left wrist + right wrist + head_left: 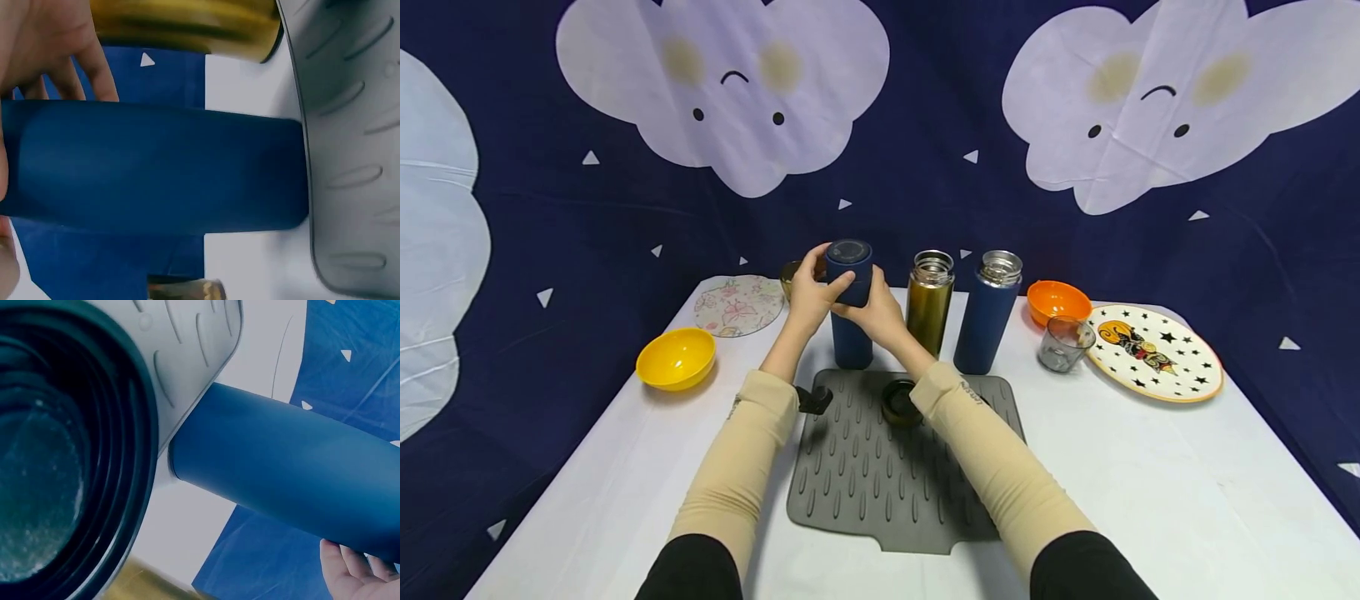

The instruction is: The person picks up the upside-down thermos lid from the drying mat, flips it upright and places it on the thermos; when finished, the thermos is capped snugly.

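A tall blue thermos bottle [852,343] stands upright just behind the grey mat, with its dark round top [849,252] facing up. My left hand [811,292] grips its upper part from the left, thumb across the front. From the right my right hand [880,315] holds the same upper part, with its thumb on the front just below the left thumb. The right wrist view shows the thermos body [275,456] with right-hand fingertips against its side. A dark threaded lid [901,402] rests on the mat, partly covered by my right sleeve.
The grey ridged mat [857,492] covers the table's middle. Right of the thermos stand a lidless gold bottle [929,308] and a lidless blue bottle [987,325]. Bowls in yellow [676,360] and orange [1058,302], a glass [1063,346] and a plate [1187,354] lie around.
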Available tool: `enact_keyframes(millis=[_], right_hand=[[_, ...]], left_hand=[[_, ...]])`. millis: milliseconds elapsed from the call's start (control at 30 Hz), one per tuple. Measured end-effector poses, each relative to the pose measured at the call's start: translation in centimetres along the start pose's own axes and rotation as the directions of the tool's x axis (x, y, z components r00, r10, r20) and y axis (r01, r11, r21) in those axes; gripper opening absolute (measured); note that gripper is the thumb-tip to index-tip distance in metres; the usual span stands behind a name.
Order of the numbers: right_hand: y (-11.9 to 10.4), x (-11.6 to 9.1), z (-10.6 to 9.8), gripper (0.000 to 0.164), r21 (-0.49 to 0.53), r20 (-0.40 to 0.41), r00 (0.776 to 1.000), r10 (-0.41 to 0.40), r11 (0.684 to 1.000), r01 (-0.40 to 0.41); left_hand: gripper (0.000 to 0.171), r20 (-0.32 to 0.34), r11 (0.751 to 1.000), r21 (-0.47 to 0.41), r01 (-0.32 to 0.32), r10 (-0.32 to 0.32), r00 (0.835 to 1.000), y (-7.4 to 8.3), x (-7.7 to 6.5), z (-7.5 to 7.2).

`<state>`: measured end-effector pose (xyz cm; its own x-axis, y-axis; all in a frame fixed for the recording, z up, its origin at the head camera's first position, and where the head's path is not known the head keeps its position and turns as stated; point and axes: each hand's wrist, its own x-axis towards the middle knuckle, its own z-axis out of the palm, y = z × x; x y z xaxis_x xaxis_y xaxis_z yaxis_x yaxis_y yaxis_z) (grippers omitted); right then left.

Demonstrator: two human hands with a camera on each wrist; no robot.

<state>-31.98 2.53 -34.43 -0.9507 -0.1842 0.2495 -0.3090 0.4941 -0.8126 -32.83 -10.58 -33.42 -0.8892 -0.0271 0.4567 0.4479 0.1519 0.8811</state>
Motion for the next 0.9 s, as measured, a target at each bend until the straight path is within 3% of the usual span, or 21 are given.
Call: enact_keyframes(millis=[100,300,433,633,900], right_hand=[[0.0,0.0,-0.2,0.088,0.004,0.001,1.000,0.001,1.000,-0.001],[0.1,0.1,-0.4,0.088,-0.024,0.006,1.000,0.016,1.000,-0.016],[0.1,0.2,-0.4,0.089,-0.026,0.029,1.000,0.007,1.000,-0.006],[0.1,0.3,-0.5,0.090,0.029,0.045,0.999,-0.001,1.000,-0.001],[0.3,0.5,-0.7,0.088,0.048,0.060,0.998,-0.009,0.999,0.006]], left_hand=[[0.065,-0.020,1.000,0.029,-0.013,0.013,1.000,0.3,-0.1,0.5],[0.075,-0.136,0.992,0.126,-0.023,0.040,0.990,1.0,-0.1,2.0],[0.068,-0.171,0.995,0.092,-0.024,0.039,0.984,0.8,-0.1,2.0],[0.065,-0.074,1.000,-0.025,-0.002,0.001,0.997,0.5,0.3,1.0],[0.060,0.035,0.999,-0.026,0.021,-0.020,0.999,-0.2,1.0,-0.2]])
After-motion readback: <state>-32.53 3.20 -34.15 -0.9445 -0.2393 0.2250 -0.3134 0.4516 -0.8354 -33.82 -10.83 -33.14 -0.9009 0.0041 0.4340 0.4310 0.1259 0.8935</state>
